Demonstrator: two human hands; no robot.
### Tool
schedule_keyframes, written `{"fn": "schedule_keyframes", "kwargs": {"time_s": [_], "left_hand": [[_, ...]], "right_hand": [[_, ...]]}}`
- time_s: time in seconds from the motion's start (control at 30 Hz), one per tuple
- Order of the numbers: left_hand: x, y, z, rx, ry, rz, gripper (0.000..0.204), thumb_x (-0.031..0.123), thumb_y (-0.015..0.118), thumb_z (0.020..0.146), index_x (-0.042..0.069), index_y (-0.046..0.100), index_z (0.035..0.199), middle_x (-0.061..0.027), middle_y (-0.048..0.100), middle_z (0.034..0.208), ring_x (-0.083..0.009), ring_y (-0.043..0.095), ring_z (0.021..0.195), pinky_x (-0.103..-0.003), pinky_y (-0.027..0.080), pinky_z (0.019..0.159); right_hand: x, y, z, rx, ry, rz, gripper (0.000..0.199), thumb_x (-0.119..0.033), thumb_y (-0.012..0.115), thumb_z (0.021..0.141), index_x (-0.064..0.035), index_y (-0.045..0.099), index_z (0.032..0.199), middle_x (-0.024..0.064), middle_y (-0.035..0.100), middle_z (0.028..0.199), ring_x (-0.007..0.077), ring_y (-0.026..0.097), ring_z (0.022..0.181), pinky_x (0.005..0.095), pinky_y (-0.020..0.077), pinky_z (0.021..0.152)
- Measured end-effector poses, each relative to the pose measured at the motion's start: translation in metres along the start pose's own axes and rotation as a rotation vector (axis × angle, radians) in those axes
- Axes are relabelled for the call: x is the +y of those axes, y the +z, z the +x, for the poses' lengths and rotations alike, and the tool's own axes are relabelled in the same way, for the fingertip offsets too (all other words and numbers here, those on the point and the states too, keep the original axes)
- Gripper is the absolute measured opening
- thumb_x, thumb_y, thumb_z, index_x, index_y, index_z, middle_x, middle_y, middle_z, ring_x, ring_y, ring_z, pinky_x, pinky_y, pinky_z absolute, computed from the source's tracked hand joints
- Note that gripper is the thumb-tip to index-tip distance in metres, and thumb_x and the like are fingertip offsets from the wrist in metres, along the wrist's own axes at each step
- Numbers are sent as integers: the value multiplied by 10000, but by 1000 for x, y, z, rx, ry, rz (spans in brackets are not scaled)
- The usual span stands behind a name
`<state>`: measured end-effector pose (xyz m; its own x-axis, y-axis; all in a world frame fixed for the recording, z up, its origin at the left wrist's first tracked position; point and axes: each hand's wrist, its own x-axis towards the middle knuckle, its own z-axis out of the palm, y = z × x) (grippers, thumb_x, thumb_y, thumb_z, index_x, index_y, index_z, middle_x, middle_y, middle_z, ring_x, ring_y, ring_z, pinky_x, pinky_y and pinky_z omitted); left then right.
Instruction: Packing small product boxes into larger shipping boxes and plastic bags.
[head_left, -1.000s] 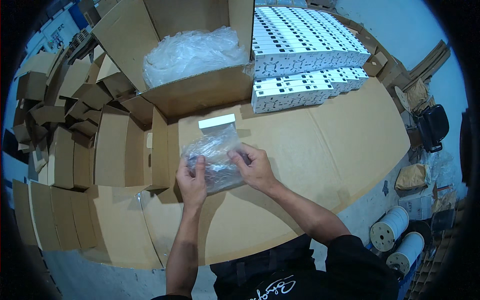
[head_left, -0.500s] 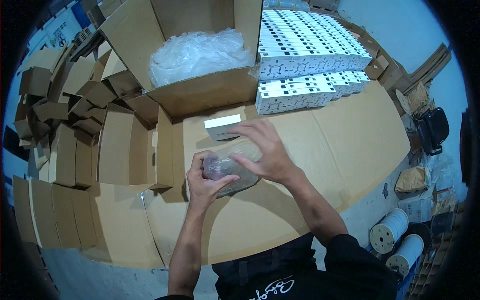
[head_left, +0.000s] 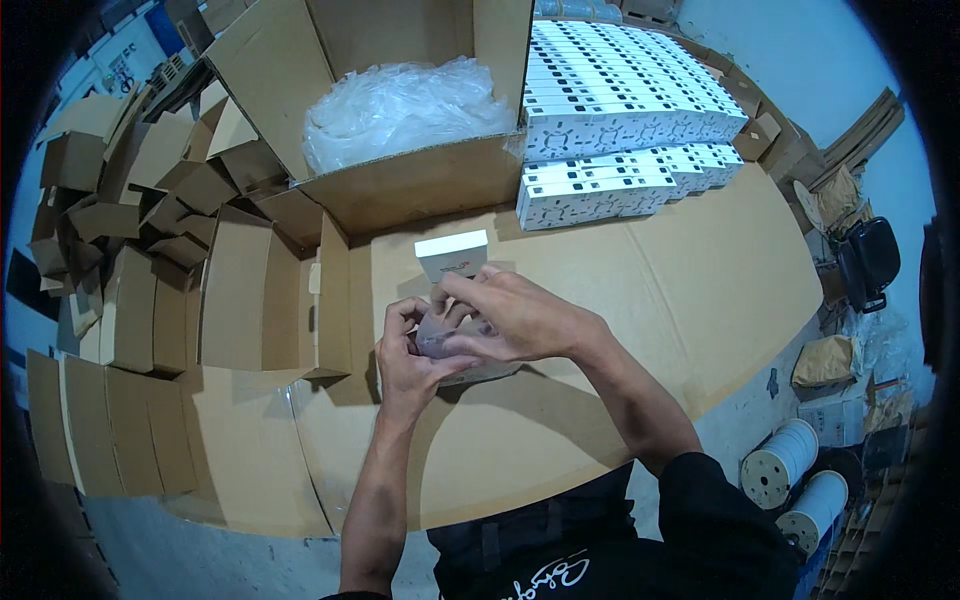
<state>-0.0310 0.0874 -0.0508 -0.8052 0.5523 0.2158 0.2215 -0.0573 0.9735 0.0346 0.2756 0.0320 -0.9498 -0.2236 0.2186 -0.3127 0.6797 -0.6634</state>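
A bundle wrapped in clear plastic (head_left: 434,337), with a greyish-purple tint at its left end, is in front of me over the cardboard-covered table. My left hand (head_left: 403,362) is closed round its left end, thumb on the near side. From the right, my right hand (head_left: 525,318) reaches across the top, its bent fingers closed on the plastic close to the left hand's fingers. Most of the bundle is hidden beneath the right hand, so what the wrapping contains cannot be told. Just beyond my hands stands a small white box (head_left: 450,245).
A large open carton (head_left: 420,185) holding crumpled clear plastic bags (head_left: 405,110) stands behind. White printed boxes (head_left: 600,205) are stacked at the back right. An open brown box (head_left: 240,290) and several more cardboard boxes crowd the left. Cable spools (head_left: 780,460) sit off the table's right side.
My right hand has come down and leftward from above the bundle onto its plastic, fingers now bent. The left hand keeps its hold.
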Motion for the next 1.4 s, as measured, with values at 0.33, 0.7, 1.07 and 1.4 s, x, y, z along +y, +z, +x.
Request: {"fn": "schedule_keyframes", "kwargs": {"time_s": [0.33, 0.7, 1.07, 1.4], "left_hand": [[12, -2, 3, -146, -109, 122, 818, 189, 1003, 558, 21, 555, 1221, -111, 703, 1084, -181, 692, 990, -344, 588, 872], [-4, -4, 5, 21, -33, 39, 742, 214, 1002, 601, 33, 535, 1148, -98, 717, 981, -157, 706, 875, -308, 595, 748], [-11, -3, 4, 8, -77, -60, 813, 116, 997, 582, 30, 488, 1210, -110, 692, 1066, -183, 697, 949, -306, 606, 806], [-9, -5, 8, -207, -188, -96, 917, 41, 943, 627, 37, 407, 1371, -132, 624, 1252, -205, 647, 1103, -363, 564, 946]], "right_hand": [[0, -12, 8, -4, -62, 76, 827, -100, 733, 839, -165, 352, 1570, 164, 668, 1299, 331, 675, 1144, 452, 564, 889], [33, 10, -23, 392, 27, 180, 387, -58, 798, 752, -66, 719, 1131, 67, 718, 1008, 215, 663, 951, 372, 508, 928], [25, -3, -17, -40, 132, 236, 338, -211, 736, 810, -12, 719, 1082, 188, 721, 1105, 346, 690, 1012, 390, 516, 913], [32, 5, -17, 70, -33, 59, 398, -234, 767, 821, -33, 690, 1156, 125, 665, 1276, 323, 596, 1169, 446, 485, 1032]]}}
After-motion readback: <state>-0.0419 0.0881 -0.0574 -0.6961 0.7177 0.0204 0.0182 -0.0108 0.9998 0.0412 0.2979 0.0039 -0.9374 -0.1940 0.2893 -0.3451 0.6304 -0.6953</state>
